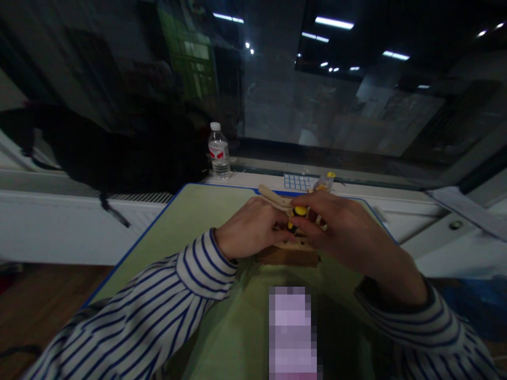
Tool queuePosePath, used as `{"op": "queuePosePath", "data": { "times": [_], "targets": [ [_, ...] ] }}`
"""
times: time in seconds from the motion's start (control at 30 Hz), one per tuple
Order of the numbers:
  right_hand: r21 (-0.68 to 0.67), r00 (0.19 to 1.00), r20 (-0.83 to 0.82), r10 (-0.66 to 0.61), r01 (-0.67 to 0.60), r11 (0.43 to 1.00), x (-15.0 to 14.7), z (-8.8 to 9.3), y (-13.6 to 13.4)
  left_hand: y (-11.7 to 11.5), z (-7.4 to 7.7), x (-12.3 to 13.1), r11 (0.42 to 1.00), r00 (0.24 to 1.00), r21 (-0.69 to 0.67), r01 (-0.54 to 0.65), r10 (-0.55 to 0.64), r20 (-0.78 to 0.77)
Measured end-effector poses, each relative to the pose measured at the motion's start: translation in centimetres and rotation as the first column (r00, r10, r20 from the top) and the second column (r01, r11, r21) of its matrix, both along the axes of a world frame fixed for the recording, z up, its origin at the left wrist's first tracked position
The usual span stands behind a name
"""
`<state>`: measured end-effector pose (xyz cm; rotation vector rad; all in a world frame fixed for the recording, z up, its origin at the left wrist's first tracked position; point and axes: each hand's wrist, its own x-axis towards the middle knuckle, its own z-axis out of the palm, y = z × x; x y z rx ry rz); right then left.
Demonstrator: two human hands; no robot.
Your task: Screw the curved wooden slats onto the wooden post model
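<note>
A small wooden assembly (288, 257) with several slats sits on the green tabletop, under and between my hands. My right hand (343, 224) reaches in from the right, with thumb and fingers closed on a rounded yellow-and-black piece (300, 210); its exact kind does not show. Just below it, another bit of yellow and black shows near my left fingertips. My left hand (255, 227) is closed at the left side of the assembly, fingers bent inward; what they grip is hidden. A pale wooden strip (273, 197) sticks out behind my left hand.
Behind the green table (158, 248) a water bottle (219, 151) stands on the sill beside a black bag (130, 148). A blue-white grid sheet (298, 181) and a clear yellow-capped container (324, 182) lie at the back. A pixelated pale rectangle (292, 332) lies in front.
</note>
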<state>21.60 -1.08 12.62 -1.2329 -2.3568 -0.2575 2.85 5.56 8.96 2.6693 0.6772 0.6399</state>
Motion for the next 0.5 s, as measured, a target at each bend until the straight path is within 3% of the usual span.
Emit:
{"op": "queuePosePath", "data": {
  "times": [0.2,0.5],
  "targets": [
    [-0.025,0.994,-0.026,0.107,-0.108,0.994,-0.01,-0.01,-0.15,0.12,-0.03,0.14,1.0,0.999,0.001,-0.016,0.016,-0.034],
    [-0.026,0.997,0.004,0.083,-0.083,0.996,0.03,-0.05,-0.37,0.36,-0.25,0.0,0.999,0.999,-0.047,0.011,-0.013,-0.034]
  ]
}}
